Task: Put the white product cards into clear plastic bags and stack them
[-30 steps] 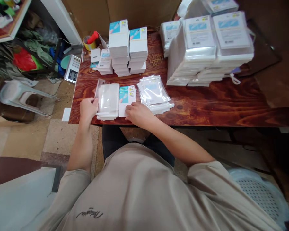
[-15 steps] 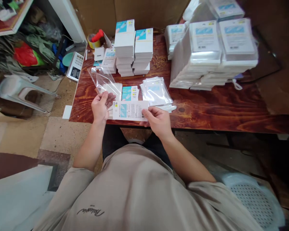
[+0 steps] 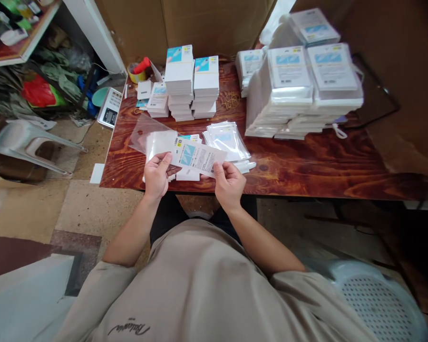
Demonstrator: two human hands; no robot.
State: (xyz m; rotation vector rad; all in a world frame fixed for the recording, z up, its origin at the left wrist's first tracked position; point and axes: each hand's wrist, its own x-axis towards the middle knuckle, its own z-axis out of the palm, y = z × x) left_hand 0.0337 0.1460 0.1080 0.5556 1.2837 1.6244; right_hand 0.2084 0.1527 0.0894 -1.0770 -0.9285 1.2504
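My left hand (image 3: 157, 175) pinches a clear plastic bag (image 3: 140, 133) that slants up and to the left. In my right hand (image 3: 229, 184), a white printed card (image 3: 204, 158) with a blue picture is held by its right end between thumb and fingers. The card's left end meets the bag close to my left thumb; whether it is inside the bag I cannot tell. Below them on the table lie a pile of clear bags (image 3: 157, 140) and a stack of cards (image 3: 188, 175), partly covered. Bagged cards (image 3: 228, 140) lie in a loose pile just beyond my right hand.
Tall stacks of cards (image 3: 179, 78) stand at the back of the wooden table (image 3: 306, 173). Big piles of bagged cards (image 3: 290, 90) rise at the right. Rubber bands (image 3: 231, 99) and a roll of yellow tape (image 3: 136, 73) lie behind. A stool (image 3: 28, 142) stands at left.
The card has tilted, its left end now higher and against the bag by my left hand. Both hands have come closer together. The camera view has shifted slightly.
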